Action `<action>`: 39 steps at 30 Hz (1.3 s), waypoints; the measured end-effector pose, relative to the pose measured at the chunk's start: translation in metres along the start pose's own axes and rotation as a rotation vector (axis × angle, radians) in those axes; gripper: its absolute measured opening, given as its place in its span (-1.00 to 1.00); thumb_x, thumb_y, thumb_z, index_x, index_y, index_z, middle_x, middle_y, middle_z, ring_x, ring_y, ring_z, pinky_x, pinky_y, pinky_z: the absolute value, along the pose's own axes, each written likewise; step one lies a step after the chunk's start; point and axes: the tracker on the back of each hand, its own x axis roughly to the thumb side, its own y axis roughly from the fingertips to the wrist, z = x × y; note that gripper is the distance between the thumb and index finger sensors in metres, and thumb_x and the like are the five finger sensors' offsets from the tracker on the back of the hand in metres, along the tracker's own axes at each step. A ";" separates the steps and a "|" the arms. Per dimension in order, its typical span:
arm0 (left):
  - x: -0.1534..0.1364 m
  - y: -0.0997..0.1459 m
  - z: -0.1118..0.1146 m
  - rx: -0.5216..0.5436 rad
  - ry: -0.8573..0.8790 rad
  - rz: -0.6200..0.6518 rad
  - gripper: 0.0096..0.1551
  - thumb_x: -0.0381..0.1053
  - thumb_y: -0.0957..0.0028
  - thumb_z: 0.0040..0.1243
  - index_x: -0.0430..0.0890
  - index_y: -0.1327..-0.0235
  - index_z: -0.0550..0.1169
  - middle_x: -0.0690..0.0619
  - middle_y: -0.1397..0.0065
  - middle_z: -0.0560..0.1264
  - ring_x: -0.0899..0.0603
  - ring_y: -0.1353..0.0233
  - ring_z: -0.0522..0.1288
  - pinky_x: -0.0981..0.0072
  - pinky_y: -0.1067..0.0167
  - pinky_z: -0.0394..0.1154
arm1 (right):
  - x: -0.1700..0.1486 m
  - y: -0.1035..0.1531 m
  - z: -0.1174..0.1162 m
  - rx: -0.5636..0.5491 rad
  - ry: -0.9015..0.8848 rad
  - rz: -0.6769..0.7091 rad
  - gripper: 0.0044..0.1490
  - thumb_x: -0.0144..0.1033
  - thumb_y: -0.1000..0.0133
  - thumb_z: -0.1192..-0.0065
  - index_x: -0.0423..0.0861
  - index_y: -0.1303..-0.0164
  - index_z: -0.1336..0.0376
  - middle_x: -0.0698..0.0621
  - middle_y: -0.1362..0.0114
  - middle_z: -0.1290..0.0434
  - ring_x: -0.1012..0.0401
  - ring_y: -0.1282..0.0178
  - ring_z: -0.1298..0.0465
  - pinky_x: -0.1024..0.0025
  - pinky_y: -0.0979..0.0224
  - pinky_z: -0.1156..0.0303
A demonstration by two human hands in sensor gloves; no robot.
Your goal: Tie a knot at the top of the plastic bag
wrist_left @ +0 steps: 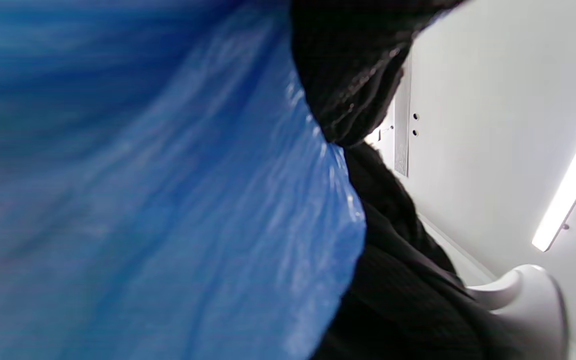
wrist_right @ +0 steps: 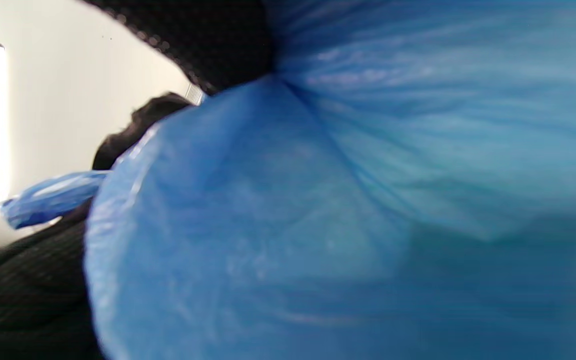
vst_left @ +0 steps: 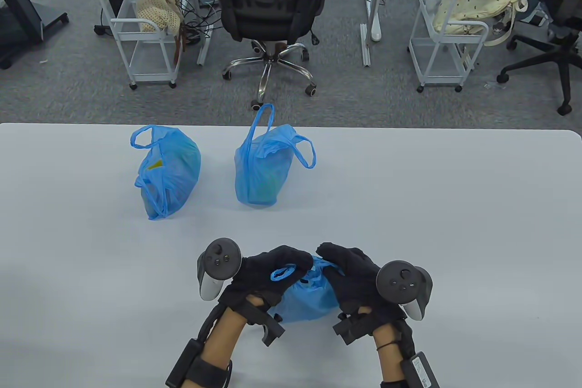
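both hands at lower centre of frame: left hand (vst_left: 268, 276) and right hand (vst_left: 352, 279) curl over blue bag (vst_left: 309, 299), gripping its top; handle loop (vst_left: 283, 273) pokes out. advice: keep both handles taut, cinch low against the contents.

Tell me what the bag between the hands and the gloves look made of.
Bag: thin blue plastic film, glossy and see-through; it crinkles and catches the light. Gloves on the left hand and right hand: black knit fabric, matte; a fine weave shows in the wrist views.

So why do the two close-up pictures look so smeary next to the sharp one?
Table view: evenly lit, sharp. Left wrist view: the near bag presses close, blurred; a ceiling light glares. Right wrist view: the same bag, soft and out of focus.
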 end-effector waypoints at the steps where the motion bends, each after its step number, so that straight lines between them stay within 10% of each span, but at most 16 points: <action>1: 0.002 0.001 0.000 0.035 -0.052 0.004 -0.67 -0.17 -0.02 0.44 0.20 0.01 0.72 0.05 -0.21 0.70 -0.02 -0.07 0.81 -0.02 -0.45 0.46 | 0.001 0.000 -0.001 0.004 0.008 0.004 -0.41 -0.38 0.00 -0.40 -0.09 -0.29 -0.37 -0.06 -0.10 -0.63 -0.09 -0.25 -0.56 -0.42 -0.33 -0.20; 15: 0.030 0.015 0.019 0.308 -0.678 0.214 -0.68 -0.11 -0.04 0.41 0.26 0.01 0.70 0.15 -0.25 0.66 0.05 -0.19 0.78 0.09 -0.47 0.42 | 0.002 0.000 -0.005 0.042 -0.017 0.002 -0.39 -0.28 -0.03 -0.39 -0.11 -0.32 -0.35 -0.03 -0.06 -0.66 -0.07 -0.25 -0.59 -0.42 -0.33 -0.22; 26: 0.029 0.016 0.016 0.304 -0.429 0.279 -0.68 -0.12 -0.05 0.37 0.23 -0.02 0.68 0.17 -0.33 0.62 0.03 -0.30 0.74 0.08 -0.51 0.34 | -0.015 0.001 -0.006 0.033 -0.191 -0.224 -0.26 -0.21 -0.18 -0.14 -0.28 -0.49 -0.08 0.00 0.04 -0.70 -0.05 -0.15 -0.68 -0.29 -0.29 -0.32; 31: 0.028 0.013 0.018 0.249 -0.351 0.282 -0.67 -0.12 -0.05 0.36 0.22 -0.02 0.68 0.18 -0.34 0.62 0.03 -0.31 0.74 0.07 -0.53 0.32 | -0.013 0.001 -0.008 0.044 -0.140 -0.190 -0.05 -0.17 -0.11 -0.34 -0.16 -0.59 0.07 -0.18 -0.33 -0.46 -0.20 -0.32 -0.51 -0.37 -0.31 -0.25; 39: 0.021 0.008 0.018 0.159 -0.246 0.235 -0.65 -0.11 -0.07 0.33 0.17 -0.11 0.66 0.11 -0.38 0.61 -0.01 -0.32 0.73 0.04 -0.53 0.30 | -0.005 0.001 -0.002 -0.071 0.024 -0.082 -0.55 -0.19 -0.08 -0.37 -0.07 -0.14 -0.45 -0.11 -0.14 -0.62 -0.11 -0.17 -0.64 -0.35 -0.27 -0.32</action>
